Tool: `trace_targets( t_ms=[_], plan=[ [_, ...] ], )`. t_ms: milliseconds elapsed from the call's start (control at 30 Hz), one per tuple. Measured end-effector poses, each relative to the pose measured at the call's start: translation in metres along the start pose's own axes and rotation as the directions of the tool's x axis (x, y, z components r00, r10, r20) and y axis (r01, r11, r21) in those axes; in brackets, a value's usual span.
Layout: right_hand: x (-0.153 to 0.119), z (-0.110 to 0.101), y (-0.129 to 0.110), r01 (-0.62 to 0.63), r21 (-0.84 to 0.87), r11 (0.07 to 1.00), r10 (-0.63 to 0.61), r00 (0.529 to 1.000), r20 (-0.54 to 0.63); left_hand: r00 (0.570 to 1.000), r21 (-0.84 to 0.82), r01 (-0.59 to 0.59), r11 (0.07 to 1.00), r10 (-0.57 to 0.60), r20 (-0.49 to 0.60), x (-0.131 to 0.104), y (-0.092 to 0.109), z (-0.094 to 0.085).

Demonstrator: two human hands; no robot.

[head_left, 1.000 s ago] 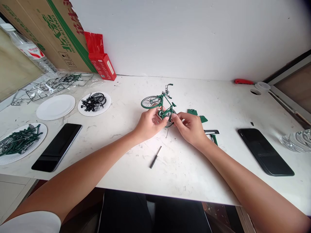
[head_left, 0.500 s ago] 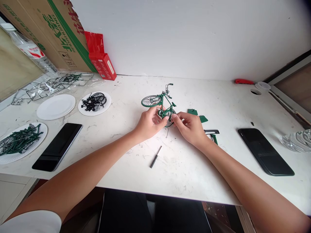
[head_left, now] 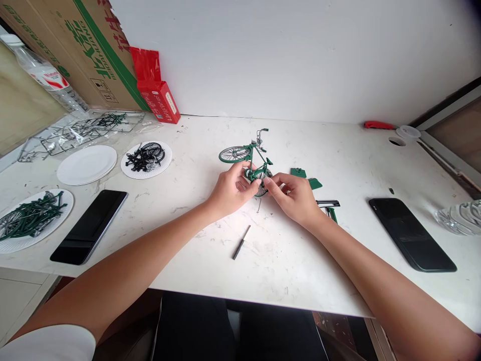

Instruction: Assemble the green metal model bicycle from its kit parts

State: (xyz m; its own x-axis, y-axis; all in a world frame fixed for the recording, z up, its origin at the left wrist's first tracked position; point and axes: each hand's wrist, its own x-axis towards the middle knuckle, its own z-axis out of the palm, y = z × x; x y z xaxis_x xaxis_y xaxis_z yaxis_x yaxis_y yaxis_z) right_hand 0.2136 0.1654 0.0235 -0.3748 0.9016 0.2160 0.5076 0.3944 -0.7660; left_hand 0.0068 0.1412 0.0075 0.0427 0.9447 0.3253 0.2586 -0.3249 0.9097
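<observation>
Between my two hands a small green model bicycle (head_left: 252, 156) is held up over the white table, its front wheel pointing left and its handlebar away from me. My left hand (head_left: 235, 189) is closed around its lower part near the pedals. The thumb and fingers of my right hand (head_left: 293, 194) pinch it by the rear wheel, which they partly cover. Below lie a thin small metal piece (head_left: 259, 204) and a small screwdriver (head_left: 241, 242) with a dark handle. Beside my right hand are flat green pieces (head_left: 314, 183) and a black-and-silver strip (head_left: 327, 203).
At left are a plate of green parts (head_left: 33, 215), a plate of black parts (head_left: 146, 159), stacked white plates (head_left: 87, 164), sprues (head_left: 82, 133) and a phone (head_left: 89, 226). A red box (head_left: 162, 103) stands behind. On the right lie a black phone (head_left: 412, 233) and a clear container (head_left: 460, 219).
Almost nothing differs. Both hands keep their hold on the model bicycle, and the view has shifted very slightly.
</observation>
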Motion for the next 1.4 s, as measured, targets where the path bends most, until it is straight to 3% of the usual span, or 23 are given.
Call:
trace_targets(
  t_ms=[1400],
  plan=[
    [0.0008, -0.0002, 0.0012, 0.012, -0.016, 1.000, -0.011, 0.999, 0.038, 0.999, 0.004, 0.022, 1.000, -0.022, 0.043, -0.0001, 0.0008, -0.0012]
  ],
)
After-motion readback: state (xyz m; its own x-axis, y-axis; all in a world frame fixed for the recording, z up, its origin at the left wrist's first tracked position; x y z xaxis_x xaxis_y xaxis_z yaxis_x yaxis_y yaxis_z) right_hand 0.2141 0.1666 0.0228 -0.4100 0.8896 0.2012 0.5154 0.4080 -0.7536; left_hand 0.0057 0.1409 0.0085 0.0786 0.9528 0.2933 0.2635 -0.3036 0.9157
